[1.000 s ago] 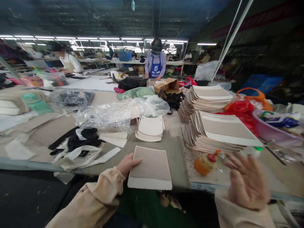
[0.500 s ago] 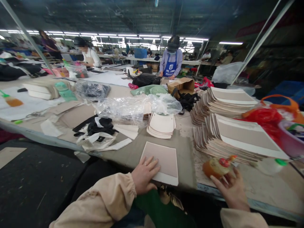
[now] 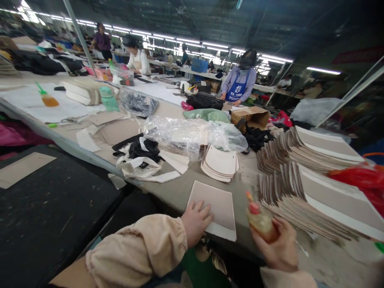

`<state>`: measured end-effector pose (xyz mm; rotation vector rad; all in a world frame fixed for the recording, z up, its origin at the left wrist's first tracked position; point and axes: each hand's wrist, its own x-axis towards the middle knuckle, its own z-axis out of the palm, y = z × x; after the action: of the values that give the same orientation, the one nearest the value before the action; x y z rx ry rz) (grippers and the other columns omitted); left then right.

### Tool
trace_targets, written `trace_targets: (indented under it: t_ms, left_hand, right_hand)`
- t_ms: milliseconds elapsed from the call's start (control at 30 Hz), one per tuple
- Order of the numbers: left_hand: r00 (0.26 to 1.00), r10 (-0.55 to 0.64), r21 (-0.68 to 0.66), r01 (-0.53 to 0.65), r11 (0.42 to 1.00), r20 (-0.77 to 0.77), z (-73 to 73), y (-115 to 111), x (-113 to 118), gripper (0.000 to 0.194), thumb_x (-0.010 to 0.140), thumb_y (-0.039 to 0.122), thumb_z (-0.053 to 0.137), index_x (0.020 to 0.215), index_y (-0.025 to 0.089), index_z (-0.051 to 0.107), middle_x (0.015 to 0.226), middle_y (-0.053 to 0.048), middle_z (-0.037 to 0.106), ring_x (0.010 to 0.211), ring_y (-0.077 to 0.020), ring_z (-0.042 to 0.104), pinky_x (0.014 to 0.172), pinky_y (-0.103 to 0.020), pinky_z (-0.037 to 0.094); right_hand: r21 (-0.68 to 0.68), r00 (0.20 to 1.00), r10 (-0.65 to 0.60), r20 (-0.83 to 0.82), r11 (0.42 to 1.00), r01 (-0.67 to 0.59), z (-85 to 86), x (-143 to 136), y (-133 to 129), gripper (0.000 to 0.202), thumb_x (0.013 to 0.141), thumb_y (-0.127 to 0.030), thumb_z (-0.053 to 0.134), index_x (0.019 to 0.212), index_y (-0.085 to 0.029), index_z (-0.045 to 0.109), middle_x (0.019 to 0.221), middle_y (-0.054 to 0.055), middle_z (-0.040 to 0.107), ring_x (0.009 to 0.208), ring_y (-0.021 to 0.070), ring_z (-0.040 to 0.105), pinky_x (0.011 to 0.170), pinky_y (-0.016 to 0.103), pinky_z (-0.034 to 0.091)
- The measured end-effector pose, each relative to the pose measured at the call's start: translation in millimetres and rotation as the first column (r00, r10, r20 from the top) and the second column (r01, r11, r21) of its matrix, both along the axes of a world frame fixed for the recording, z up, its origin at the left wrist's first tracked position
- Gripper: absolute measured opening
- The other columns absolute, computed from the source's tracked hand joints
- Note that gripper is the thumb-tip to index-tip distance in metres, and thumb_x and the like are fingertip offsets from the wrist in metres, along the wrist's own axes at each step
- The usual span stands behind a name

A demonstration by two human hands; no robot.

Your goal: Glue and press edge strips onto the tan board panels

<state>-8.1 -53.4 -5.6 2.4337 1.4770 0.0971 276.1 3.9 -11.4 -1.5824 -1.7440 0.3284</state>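
Note:
My left hand (image 3: 197, 222) lies with fingers spread on a beige panel with a white border (image 3: 217, 204), close to the table's front edge. In my right hand (image 3: 279, 244) is a squeeze bottle (image 3: 263, 225) with amber liquid and a red cap. The bottle is tilted, its nozzle pointing up and to the left, just right of the panel. Beyond the panel sits a small stack of cream pieces (image 3: 218, 163). To the right of the bottle, fanned stacks of similar beige panels (image 3: 333, 196) cover the table.
Clear plastic bags (image 3: 180, 134) lie behind the small stack. Black and white fabric strips (image 3: 141, 156) are at left-centre. A second bottle (image 3: 48, 98) lies far left. A person in a blue apron (image 3: 237, 86) stands across the table. A red bag (image 3: 358, 180) is at right.
My right hand has lifted the bottle from on its side and brought it left toward the panel, nozzle now up. My left hand stays on the panel. The view has turned right and tilted.

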Motion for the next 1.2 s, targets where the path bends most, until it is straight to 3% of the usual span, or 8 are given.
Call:
trace_targets:
  t_ms: [67, 133, 233, 400, 533, 633, 1000, 1200]
  left_hand:
    - [1.000, 0.008, -0.002, -0.008, 1.000, 0.004, 0.0, 0.3, 0.7, 0.065, 0.078, 0.038, 0.060, 0.136, 0.017, 0.038, 0.144, -0.016, 0.035, 0.129, -0.0401, 0.029, 0.102, -0.060, 0.022]
    - [1.000, 0.013, -0.001, -0.013, 1.000, 0.019, -0.5, 0.5, 0.5, 0.067, 0.077, 0.039, 0.061, 0.136, 0.018, 0.038, 0.143, -0.016, 0.036, 0.129, -0.0396, 0.030, 0.103, -0.059, 0.022]
    - [0.999, 0.018, 0.002, -0.018, 1.000, 0.040, -1.1, 0.2, 0.1, 0.069, 0.075, 0.038, 0.062, 0.136, 0.017, 0.037, 0.143, -0.017, 0.037, 0.130, -0.0400, 0.028, 0.103, -0.060, 0.021]
    - [0.997, 0.036, -0.011, -0.035, 0.999, 0.061, 1.0, -0.2, 1.1, 0.063, 0.079, 0.035, 0.057, 0.136, 0.017, 0.038, 0.142, -0.017, 0.038, 0.130, -0.0400, 0.029, 0.102, -0.061, 0.021]
    - [0.997, 0.037, -0.002, -0.037, 0.999, 0.073, 3.6, 0.6, 1.9, 0.064, 0.077, 0.036, 0.058, 0.135, 0.015, 0.039, 0.141, -0.017, 0.040, 0.129, -0.0409, 0.030, 0.102, -0.061, 0.023]
    - [0.995, 0.049, 0.007, -0.049, 0.999, 0.085, 3.6, 1.2, 2.2, 0.063, 0.078, 0.034, 0.057, 0.134, 0.014, 0.039, 0.140, -0.017, 0.041, 0.129, -0.0409, 0.030, 0.101, -0.061, 0.024]
    - [0.992, 0.050, 0.052, -0.057, 0.997, 0.116, -5.7, 1.2, 2.5, 0.056, 0.083, 0.032, 0.050, 0.135, 0.014, 0.038, 0.140, -0.018, 0.040, 0.132, -0.0388, 0.027, 0.102, -0.061, 0.024]
    - [0.995, 0.072, -0.007, -0.072, 0.997, 0.072, 4.8, 0.9, 3.4, 0.058, 0.083, 0.033, 0.050, 0.137, 0.015, 0.035, 0.140, -0.015, 0.041, 0.133, -0.0373, 0.026, 0.102, -0.061, 0.025]
  right_hand:
    - [-0.008, 0.980, 0.157, 0.123, 0.988, -0.157, 7.2, -20.9, 3.4, 0.060, 0.064, -0.049, 0.067, 0.114, -0.020, 0.051, 0.100, 0.013, 0.060, 0.087, 0.0345, 0.060, 0.077, 0.047, 0.049]
    - [0.009, 0.918, 0.333, 0.216, 0.939, -0.343, 15.6, -40.6, 10.1, 0.050, 0.072, -0.045, 0.062, 0.115, -0.021, 0.053, 0.104, 0.011, 0.060, 0.094, 0.0318, 0.059, 0.081, 0.045, 0.049]
    - [0.067, 0.868, 0.409, 0.282, 0.894, -0.443, 27.5, -63.3, 20.6, 0.048, 0.081, -0.043, 0.058, 0.124, -0.023, 0.051, 0.107, 0.010, 0.057, 0.095, 0.0261, 0.059, 0.083, 0.039, 0.049]
    - [0.053, 0.822, 0.420, 0.386, 0.879, -0.474, 36.1, -83.0, 26.5, 0.047, 0.084, -0.042, 0.054, 0.126, -0.021, 0.051, 0.100, 0.010, 0.059, 0.088, 0.0230, 0.060, 0.077, 0.033, 0.049]
    - [0.000, 0.726, 0.393, 0.565, 0.879, -0.476, 31.8, -90.6, 28.0, 0.044, 0.083, -0.044, 0.055, 0.120, -0.020, 0.056, 0.087, 0.007, 0.062, 0.072, 0.0221, 0.060, 0.066, 0.034, 0.045]
    - [-0.018, 0.673, 0.380, 0.634, 0.878, -0.478, 29.1, -96.8, 29.4, 0.042, 0.081, -0.043, 0.057, 0.116, -0.021, 0.059, 0.081, 0.006, 0.063, 0.069, 0.0222, 0.059, 0.066, 0.035, 0.041]
    - [-0.053, 0.652, 0.375, 0.659, 0.888, -0.457, 42.4, -124.4, 27.9, 0.032, 0.078, -0.036, 0.060, 0.107, -0.023, 0.064, 0.080, 0.004, 0.064, 0.073, 0.0217, 0.059, 0.072, 0.036, 0.036]
    - [-0.112, 0.652, 0.373, 0.660, 0.907, -0.406, 46.6, -122.3, 26.0, 0.031, 0.076, -0.035, 0.063, 0.106, -0.025, 0.065, 0.077, 0.003, 0.062, 0.073, 0.0209, 0.059, 0.071, 0.034, 0.036]
